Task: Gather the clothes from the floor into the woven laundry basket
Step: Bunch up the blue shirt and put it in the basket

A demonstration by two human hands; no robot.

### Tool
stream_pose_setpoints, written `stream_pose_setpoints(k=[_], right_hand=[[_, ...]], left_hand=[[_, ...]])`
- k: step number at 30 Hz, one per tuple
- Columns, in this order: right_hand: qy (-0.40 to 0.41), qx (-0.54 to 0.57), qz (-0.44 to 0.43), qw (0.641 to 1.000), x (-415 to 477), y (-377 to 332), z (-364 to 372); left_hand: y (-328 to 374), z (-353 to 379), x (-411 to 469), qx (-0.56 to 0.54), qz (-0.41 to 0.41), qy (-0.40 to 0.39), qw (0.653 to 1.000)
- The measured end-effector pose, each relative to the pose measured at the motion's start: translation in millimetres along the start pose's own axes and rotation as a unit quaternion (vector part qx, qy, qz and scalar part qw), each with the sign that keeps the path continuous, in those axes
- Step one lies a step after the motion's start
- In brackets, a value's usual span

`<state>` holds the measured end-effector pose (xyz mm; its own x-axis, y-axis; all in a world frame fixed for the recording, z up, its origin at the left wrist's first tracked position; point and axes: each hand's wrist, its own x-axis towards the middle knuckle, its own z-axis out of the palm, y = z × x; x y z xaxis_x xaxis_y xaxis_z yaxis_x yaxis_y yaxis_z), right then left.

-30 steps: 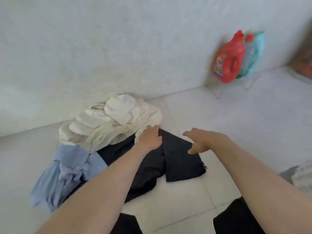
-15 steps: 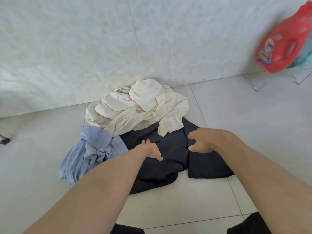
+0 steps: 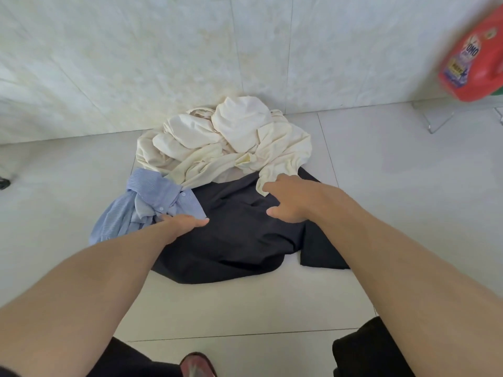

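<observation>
Three garments lie heaped on the pale tiled floor (image 3: 381,186) against the foot of the marbled wall (image 3: 136,63). Farthest back is a crumpled cream garment (image 3: 217,142), bunched up in thick folds. In front of it spreads a dark garment (image 3: 239,240), mostly flat, with one flap reaching out toward the right. A light blue striped shirt (image 3: 152,197) sits at the left of the pile, its buttoned placket showing, partly resting on the dark cloth and tucked under an edge of the cream one.

Both bare arms stretch forward over the pile. The left hand (image 3: 185,223) lies low, palm down and fingers extended flat, at the seam where the blue shirt meets the dark garment; it appears to touch the cloth but grips nothing. The right hand (image 3: 291,197) hovers over the upper part of the dark garment, just beside a hanging corner of the cream one, fingers spread and slightly curled, thumb pointing left, holding nothing; whether its fingertips touch the fabric is hard to judge from this angle.

At the upper right edge a red detergent bottle (image 3: 473,58) appears blurred, above a thin wire rack (image 3: 435,123). The person's dark-clothed knees (image 3: 367,349) and a reddish slipper (image 3: 197,365) show at the bottom. The woven basket is not in the frame.
</observation>
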<state>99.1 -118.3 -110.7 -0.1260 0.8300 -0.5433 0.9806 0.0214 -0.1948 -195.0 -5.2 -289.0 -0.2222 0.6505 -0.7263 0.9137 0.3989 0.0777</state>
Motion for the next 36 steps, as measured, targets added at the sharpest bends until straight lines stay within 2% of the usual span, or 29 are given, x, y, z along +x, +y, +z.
stream_pose_setpoints(k=[3, 6, 10, 11, 13, 14, 16, 19, 22, 24, 26, 28, 30, 32, 34, 36], right_hand=[[0.008, -0.011, -0.017, 1.000, 11, -19, 2], [0.005, -0.026, -0.024, 0.999, 16, -29, 2], [0.008, -0.039, -0.021, 0.999, 15, -30, 2], [0.005, -0.040, -0.018, 0.999, 15, -29, 2], [-0.004, -0.040, -0.013, 0.999, 15, -26, 3], [-0.009, -0.039, -0.009, 0.999, 15, -25, 4], [-0.012, -0.039, -0.006, 0.999, 14, -23, 5], [0.008, -0.060, 0.001, 0.998, 13, -23, 3], [0.082, -0.039, 0.018, 0.996, 9, -25, -7], [0.153, 0.018, 0.027, 0.988, 6, -24, -16], [0.204, 0.067, 0.028, 0.976, 0, -17, -24], [0.216, 0.110, 0.014, 0.970, -8, -8, -30], [0.205, 0.176, 0.010, 0.963, -14, 1, -33], [0.233, 0.229, 0.015, 0.945, -21, 13, -34], [0.297, 0.297, 0.020, 0.907, -27, 27, -35], [0.331, 0.349, 0.030, 0.876, -38, 40, -36]], left_hand=[[-5, -1, 6, -0.014, -0.026, -0.035, 0.999], [-23, -1, 38, -0.168, -0.067, -0.039, 0.983], [-52, -11, 60, -0.200, -0.120, 0.050, 0.971], [-54, -16, 56, -0.228, -0.106, 0.057, 0.966], [-53, -24, 39, -0.313, -0.075, 0.005, 0.947], [-55, -29, 36, -0.350, -0.042, 0.011, 0.936], [-48, -45, 20, -0.354, 0.011, 0.071, 0.933], [-29, -69, 0, -0.231, 0.030, 0.202, 0.951], [17, -92, -30, -0.257, 0.139, 0.274, 0.916], [60, -107, -58, -0.258, 0.205, 0.242, 0.913], [107, -127, -100, -0.206, 0.261, 0.130, 0.934], [146, -146, -145, -0.112, 0.320, 0.030, 0.940], [171, -159, -188, -0.072, 0.401, -0.050, 0.912], [188, -162, -230, -0.089, 0.486, -0.110, 0.863], [198, -161, -257, -0.113, 0.548, -0.138, 0.817], [204, -161, -273, -0.141, 0.591, -0.117, 0.785]])
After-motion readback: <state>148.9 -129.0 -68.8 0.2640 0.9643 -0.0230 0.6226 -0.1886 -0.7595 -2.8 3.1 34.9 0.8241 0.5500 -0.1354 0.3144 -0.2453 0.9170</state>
